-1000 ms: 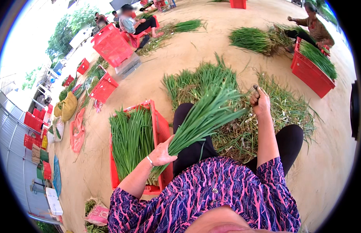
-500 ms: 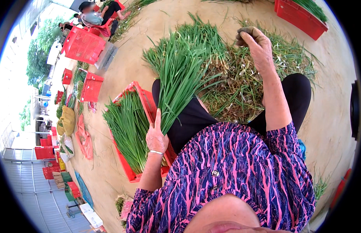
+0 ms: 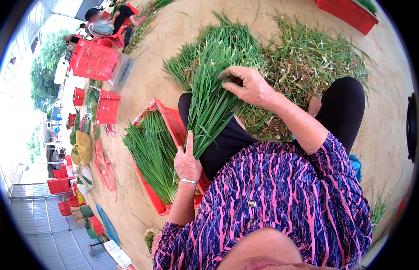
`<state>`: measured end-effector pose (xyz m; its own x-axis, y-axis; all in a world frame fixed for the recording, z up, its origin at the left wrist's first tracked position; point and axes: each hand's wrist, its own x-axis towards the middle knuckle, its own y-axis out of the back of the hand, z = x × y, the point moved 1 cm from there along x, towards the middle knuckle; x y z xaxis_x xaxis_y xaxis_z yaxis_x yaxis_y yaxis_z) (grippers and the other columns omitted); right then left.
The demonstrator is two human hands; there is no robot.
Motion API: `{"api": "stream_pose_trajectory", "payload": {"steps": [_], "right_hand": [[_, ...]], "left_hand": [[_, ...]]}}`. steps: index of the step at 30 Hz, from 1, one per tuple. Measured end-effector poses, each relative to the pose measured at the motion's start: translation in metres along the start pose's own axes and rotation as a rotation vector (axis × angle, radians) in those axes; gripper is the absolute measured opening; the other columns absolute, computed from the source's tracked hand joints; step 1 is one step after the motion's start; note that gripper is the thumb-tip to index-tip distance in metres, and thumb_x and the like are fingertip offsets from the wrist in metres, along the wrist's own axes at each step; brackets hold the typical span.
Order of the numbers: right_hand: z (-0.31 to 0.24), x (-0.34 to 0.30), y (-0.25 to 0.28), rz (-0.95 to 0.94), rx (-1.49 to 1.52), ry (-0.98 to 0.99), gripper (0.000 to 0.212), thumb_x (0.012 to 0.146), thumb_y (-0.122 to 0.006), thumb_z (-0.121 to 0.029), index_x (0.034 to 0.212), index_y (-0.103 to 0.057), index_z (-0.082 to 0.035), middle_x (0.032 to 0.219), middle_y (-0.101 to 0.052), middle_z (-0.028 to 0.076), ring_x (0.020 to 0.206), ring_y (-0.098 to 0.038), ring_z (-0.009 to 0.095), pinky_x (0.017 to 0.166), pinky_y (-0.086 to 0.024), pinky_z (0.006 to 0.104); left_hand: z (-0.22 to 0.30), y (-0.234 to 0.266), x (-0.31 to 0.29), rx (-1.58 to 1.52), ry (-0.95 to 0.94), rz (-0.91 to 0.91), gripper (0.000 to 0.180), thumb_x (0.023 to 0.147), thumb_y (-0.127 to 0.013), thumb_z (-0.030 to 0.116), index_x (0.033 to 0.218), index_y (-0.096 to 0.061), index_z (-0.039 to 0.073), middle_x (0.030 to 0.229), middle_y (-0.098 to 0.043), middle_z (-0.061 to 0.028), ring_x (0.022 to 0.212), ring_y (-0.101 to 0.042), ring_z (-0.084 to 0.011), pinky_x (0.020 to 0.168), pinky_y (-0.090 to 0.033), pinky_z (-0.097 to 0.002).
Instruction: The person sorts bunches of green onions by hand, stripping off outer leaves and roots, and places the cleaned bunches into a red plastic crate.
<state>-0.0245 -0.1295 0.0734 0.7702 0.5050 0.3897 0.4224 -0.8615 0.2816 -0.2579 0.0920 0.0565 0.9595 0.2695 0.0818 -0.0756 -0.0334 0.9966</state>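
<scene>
One green bundle (image 3: 207, 105) juts from the left hand (image 3: 187, 164), fingers (image 3: 189, 142) clamped; the right hand (image 3: 252, 85) curls alongside, grip unclear.

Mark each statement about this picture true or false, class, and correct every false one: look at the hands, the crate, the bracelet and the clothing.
1. The left hand holds a bunch of long green leaves. True.
2. The crate nearest the left hand is red. True.
3. The right hand is down inside that crate. False: it is at the leafy part of the bunch.
4. Long leafy greens lie in that crate. True.
5. The bracelet is on the right wrist. False: it is on the left.
6. The person's top is plain white. False: it is patterned in dark blue and pink.
</scene>
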Motion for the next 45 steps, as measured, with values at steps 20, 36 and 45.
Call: {"api": "stream_pose_trajectory", "payload": {"steps": [20,36,45], "right_hand": [[0.048,0.017,0.035,0.336,0.745,-0.389,0.010,0.097,-0.061,-0.013,0.098,-0.064,-0.004,0.081,-0.064,0.001,0.067,-0.059,0.009,0.060,-0.050,0.0243],[0.039,0.028,0.019,0.045,-0.134,-0.309,0.052,0.091,-0.061,-0.049,0.097,-0.069,0.002,0.078,-0.064,0.025,0.078,-0.064,0.041,0.073,-0.050,0.0436],[0.064,0.016,0.002,0.153,-0.439,0.018,0.021,0.087,-0.067,-0.022,0.084,-0.058,-0.003,0.070,-0.064,0.019,0.070,-0.063,0.042,0.065,-0.051,0.0491]], "left_hand": [[0.003,0.004,-0.002,-0.003,-0.071,0.021,0.093,0.072,-0.067,-0.001,0.153,-0.032,0.028,0.090,-0.050,-0.0151,0.078,-0.059,-0.0362,0.069,-0.050,-0.0462],[0.010,0.014,0.001,0.043,-0.116,-0.023,0.095,0.069,-0.063,-0.004,0.152,-0.033,0.030,0.090,-0.048,-0.0136,0.079,-0.058,-0.0351,0.069,-0.051,-0.0452],[0.011,0.017,0.002,0.072,-0.141,-0.024,0.097,0.068,-0.063,-0.005,0.153,-0.033,0.031,0.091,-0.049,-0.0134,0.079,-0.058,-0.0345,0.070,-0.051,-0.0443]]}}
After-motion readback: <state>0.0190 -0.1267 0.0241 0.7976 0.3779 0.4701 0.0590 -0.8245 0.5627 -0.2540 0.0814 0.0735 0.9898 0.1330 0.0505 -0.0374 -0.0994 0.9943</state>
